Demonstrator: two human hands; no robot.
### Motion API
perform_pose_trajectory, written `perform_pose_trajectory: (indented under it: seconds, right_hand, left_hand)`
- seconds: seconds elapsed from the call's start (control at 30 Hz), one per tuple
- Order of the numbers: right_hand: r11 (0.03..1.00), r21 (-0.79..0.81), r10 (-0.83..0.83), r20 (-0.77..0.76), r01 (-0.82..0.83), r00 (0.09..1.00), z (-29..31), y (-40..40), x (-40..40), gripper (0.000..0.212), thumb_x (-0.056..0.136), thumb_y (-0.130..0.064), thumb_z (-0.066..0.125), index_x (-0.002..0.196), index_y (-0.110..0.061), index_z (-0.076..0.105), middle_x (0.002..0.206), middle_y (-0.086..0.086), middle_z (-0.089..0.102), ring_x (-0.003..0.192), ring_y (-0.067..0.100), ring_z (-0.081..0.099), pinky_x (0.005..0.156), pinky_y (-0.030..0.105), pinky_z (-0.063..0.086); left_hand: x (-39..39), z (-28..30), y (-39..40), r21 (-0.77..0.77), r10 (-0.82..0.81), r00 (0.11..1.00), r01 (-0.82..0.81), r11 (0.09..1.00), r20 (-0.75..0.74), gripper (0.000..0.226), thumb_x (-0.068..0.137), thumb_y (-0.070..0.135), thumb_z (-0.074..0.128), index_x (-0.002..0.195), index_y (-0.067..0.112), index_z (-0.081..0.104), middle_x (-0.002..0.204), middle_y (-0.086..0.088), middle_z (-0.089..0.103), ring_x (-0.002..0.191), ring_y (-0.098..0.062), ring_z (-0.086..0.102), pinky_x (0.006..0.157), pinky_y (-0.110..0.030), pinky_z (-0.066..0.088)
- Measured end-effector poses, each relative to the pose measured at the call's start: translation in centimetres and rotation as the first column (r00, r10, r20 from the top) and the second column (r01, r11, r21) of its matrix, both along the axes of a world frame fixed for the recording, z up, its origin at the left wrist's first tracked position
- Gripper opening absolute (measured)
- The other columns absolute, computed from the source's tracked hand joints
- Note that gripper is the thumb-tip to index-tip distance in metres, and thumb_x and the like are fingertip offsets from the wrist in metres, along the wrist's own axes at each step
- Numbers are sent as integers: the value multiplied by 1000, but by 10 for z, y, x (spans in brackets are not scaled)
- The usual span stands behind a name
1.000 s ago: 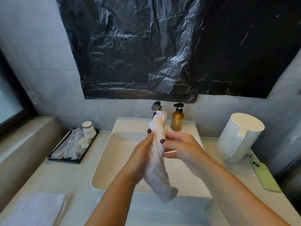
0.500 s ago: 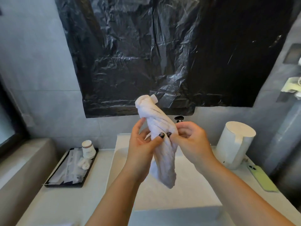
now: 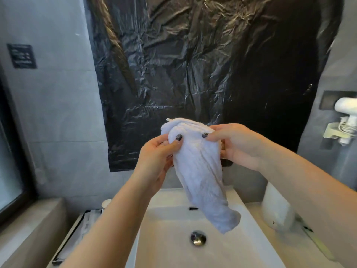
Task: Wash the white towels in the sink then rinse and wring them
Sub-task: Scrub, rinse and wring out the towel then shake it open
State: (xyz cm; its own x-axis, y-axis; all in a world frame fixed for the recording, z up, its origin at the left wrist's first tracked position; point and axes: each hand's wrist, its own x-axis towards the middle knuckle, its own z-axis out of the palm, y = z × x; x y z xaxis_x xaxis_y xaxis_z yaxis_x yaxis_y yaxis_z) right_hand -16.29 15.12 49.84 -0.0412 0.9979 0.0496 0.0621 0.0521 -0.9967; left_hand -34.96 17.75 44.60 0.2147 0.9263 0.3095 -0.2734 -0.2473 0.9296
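Towel: a white towel (image 3: pixel 201 171) is held up in the air above the sink (image 3: pixel 173 248). It is bunched and wrinkled. Its top is squeezed between both hands and its bottom end hangs down and leans to the right, over the bowl.

Left hand: the left hand (image 3: pixel 156 163) holds the top left of the towel. Its grip is a pinch. The thumb with the dark nail presses on the front of the cloth and the fingers curl behind it.

Right hand: the right hand (image 3: pixel 237 146) holds the top right of the towel. Its grip is a pinch too. The thumb sits on the front and the fingers wrap round the side and back.

The two thumbs: they are near each other on the towel, not touching.

Sink: white, with a shiny round drain (image 3: pixel 198 237) in the bottom. The towel hangs over it and does not touch it.

Wall: a big crinkly black plastic sheet (image 3: pixel 202 64) hangs behind the towel.

Desk: a white round container (image 3: pixel 278 211) stands to the right of the sink. A dark tray (image 3: pixel 73 236) lies to the left, partly hidden by the left arm.
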Motion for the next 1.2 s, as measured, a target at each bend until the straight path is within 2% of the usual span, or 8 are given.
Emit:
perform_pose_trajectory:
  seconds: [0.17,0.3,0.5,0.67,0.83,1.03,1.13,1.2]
  right_hand:
    - [954,-215,156,-236,-208,959,-7,-2,9,48,92,-44,58,120,-7,66,101,11,64,92,23,59,87,30,47]
    - [962,-183,180,-139,-204,974,-11,-11,23,26,95,-30,54,103,-10,69,74,5,61,61,12,43,59,21,34]
    - [955,-153,243,-82,-253,967,-21,-8,21,40,90,-46,56,108,-12,67,94,8,65,82,19,58,73,31,44]
    - [998,23,58,-255,-54,965,-43,-1,19,29,99,-36,46,114,-19,65,115,7,70,109,24,65,90,37,53]
    - [990,61,-110,-206,125,972,-63,4,28,32,95,-46,52,110,-23,69,113,5,69,112,25,63,96,44,52]
    - [955,-82,-297,-187,287,936,-78,4,55,38,96,-45,53,91,-11,69,73,6,69,66,14,62,69,30,48]
    - [953,-131,-281,-34,275,959,-88,-3,60,42,97,-43,52,85,-5,65,55,5,49,46,11,37,59,26,37]
    - [953,-160,-261,-15,256,965,-93,-6,58,44,96,-46,53,75,-9,66,63,13,54,55,19,47,69,30,46]
  left_hand:
    - [15,15,2,9,237,967,-239,971,90,24,91,19,70,111,17,58,110,-8,69,100,-22,66,89,-42,56]
    - [22,28,4,123,377,925,-379,917,45,19,92,25,69,106,22,57,111,-6,66,100,-19,64,90,-38,55]
    - [30,27,6,111,253,967,-248,962,-28,10,91,20,69,89,13,62,84,-6,63,82,-22,59,79,-41,52]
    - [28,-16,2,-11,-71,995,72,997,70,25,94,11,61,118,15,63,113,-2,72,105,-23,69,88,-41,56]
    - [44,-67,-10,-144,-22,968,-14,989,-248,26,101,26,53,95,10,73,94,-3,75,87,-16,69,79,-27,57]
    - [59,-44,-5,2,345,936,-346,938,-72,44,104,26,47,82,-12,52,70,-19,47,64,-20,41,58,-29,37]
    - [63,-21,-5,3,345,938,-345,938,4,38,103,21,49,70,2,45,60,-2,33,54,-11,28,51,-26,25]
    - [65,-8,-4,14,344,939,-344,939,-22,32,102,20,49,72,9,48,58,1,35,50,-8,31,49,-23,28]
